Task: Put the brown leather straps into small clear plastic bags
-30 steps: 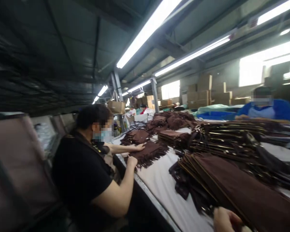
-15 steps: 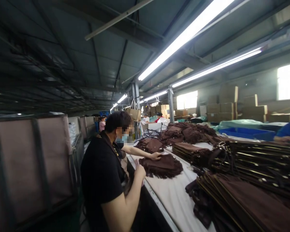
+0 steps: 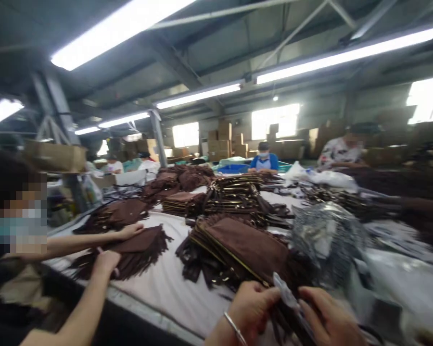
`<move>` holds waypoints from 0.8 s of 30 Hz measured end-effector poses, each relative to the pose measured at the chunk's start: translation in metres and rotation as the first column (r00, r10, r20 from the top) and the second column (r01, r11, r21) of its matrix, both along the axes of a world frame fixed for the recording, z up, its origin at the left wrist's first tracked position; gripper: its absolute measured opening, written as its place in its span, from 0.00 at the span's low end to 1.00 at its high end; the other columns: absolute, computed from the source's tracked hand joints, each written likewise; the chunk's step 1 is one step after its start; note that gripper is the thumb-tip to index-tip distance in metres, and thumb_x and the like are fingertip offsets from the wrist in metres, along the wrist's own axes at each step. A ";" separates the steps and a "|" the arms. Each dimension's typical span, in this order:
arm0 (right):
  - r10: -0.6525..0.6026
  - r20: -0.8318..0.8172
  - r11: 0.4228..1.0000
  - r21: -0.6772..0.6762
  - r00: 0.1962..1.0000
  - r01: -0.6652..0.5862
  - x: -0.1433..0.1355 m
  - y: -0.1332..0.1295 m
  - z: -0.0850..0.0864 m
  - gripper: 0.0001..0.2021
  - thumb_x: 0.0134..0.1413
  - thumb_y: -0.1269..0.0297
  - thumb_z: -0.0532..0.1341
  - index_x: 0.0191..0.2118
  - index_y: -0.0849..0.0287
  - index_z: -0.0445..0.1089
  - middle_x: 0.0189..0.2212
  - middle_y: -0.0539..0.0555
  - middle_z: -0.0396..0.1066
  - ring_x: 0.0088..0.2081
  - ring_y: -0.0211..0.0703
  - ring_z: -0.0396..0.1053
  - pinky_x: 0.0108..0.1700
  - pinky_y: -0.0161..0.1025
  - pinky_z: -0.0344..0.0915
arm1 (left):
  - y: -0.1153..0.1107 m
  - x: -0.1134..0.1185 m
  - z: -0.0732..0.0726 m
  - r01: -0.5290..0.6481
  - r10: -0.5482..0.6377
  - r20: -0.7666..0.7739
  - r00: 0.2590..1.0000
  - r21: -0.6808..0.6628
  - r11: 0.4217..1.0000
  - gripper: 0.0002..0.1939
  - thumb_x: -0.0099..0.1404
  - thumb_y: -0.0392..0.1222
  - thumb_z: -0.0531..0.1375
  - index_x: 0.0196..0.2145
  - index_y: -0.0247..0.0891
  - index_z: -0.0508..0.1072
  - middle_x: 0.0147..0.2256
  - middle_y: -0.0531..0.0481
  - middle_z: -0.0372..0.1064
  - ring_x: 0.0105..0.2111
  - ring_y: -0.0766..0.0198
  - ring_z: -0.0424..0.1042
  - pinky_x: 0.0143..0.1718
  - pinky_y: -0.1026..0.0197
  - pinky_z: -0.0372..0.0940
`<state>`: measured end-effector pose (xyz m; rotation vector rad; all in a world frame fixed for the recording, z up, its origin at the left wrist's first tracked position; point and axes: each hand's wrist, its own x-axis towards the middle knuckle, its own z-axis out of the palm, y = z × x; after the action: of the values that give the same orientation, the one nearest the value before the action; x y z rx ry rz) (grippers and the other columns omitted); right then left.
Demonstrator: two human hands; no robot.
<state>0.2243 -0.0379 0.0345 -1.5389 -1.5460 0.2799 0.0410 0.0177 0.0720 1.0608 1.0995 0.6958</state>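
In the lower right of the head view, my left hand (image 3: 250, 305), with a metal bangle at its wrist, is closed, its thumb and fingers pinching a crumpled piece of clear plastic (image 3: 286, 292). Across from it, my right hand (image 3: 334, 319) has bent fingers and a thumb on the plastic's lower end. Between my hands, a dark brown strap-like piece (image 3: 292, 318) hangs beneath the plastic; its full shape is blurred and partly covered. Just beyond lies a stack of brown zippered pouches (image 3: 247, 240) with gold-coloured zips.
At left, a co-worker's hands (image 3: 110, 262) rest on a brown fringed pouch (image 3: 140, 245) on the white-covered table (image 3: 151, 298). More pouch stacks (image 3: 234, 192) stand behind. Clear plastic bags (image 3: 328, 230) lie at right. Two other people (image 3: 263, 158) sit across the table.
The view has swung right, so the co-worker now appears farther left. My two hands have come into view at the bottom, holding the clear plastic.
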 end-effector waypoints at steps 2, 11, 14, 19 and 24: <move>0.137 -0.030 0.975 -0.170 0.990 -0.140 -0.020 -0.010 0.013 0.16 0.61 0.52 0.52 0.41 0.57 0.71 0.33 0.57 0.76 0.35 0.47 0.73 0.38 0.40 0.69 | 0.006 0.005 -0.006 -0.025 0.025 -0.010 1.000 0.000 1.000 0.25 0.43 0.62 0.68 0.25 0.36 0.70 0.12 0.61 0.52 0.11 0.73 0.49 0.15 0.66 0.44; 0.049 0.380 0.998 0.022 0.924 -0.062 -0.061 -0.008 0.011 0.22 0.49 0.63 0.60 0.50 0.65 0.66 0.37 0.63 0.75 0.36 0.53 0.74 0.37 0.42 0.69 | 0.019 0.015 -0.028 -0.190 0.200 -0.043 0.979 0.167 0.967 0.26 0.43 0.61 0.69 0.20 0.34 0.69 0.17 0.55 0.62 0.19 0.69 0.58 0.22 0.64 0.53; -0.010 0.520 0.995 0.086 0.854 -0.041 -0.058 -0.006 -0.002 0.14 0.52 0.69 0.55 0.45 0.65 0.69 0.29 0.61 0.75 0.30 0.51 0.74 0.30 0.41 0.66 | 0.017 0.020 -0.025 -0.214 0.223 -0.037 0.974 0.167 0.962 0.26 0.42 0.62 0.69 0.20 0.33 0.70 0.18 0.53 0.64 0.21 0.68 0.60 0.23 0.64 0.55; 0.046 0.448 0.997 0.039 0.893 -0.070 -0.049 -0.007 0.001 0.11 0.55 0.72 0.51 0.38 0.61 0.70 0.26 0.57 0.74 0.27 0.46 0.73 0.29 0.37 0.62 | 0.010 0.018 -0.021 -0.123 0.124 0.121 0.985 -0.019 0.992 0.28 0.48 0.65 0.65 0.24 0.33 0.71 0.14 0.60 0.53 0.15 0.74 0.49 0.17 0.68 0.44; 0.121 0.014 0.968 -0.223 0.993 -0.114 -0.047 -0.009 0.012 0.13 0.57 0.67 0.51 0.25 0.59 0.69 0.23 0.53 0.73 0.27 0.40 0.71 0.29 0.33 0.59 | 0.004 0.005 -0.025 0.042 0.035 0.388 0.921 -0.189 0.981 0.25 0.48 0.55 0.70 0.36 0.32 0.76 0.24 0.55 0.63 0.20 0.75 0.57 0.19 0.71 0.46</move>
<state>0.1774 -0.0465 0.0467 -1.6294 -1.6763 0.5162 0.0460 0.0221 0.0467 0.7165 0.7988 0.7434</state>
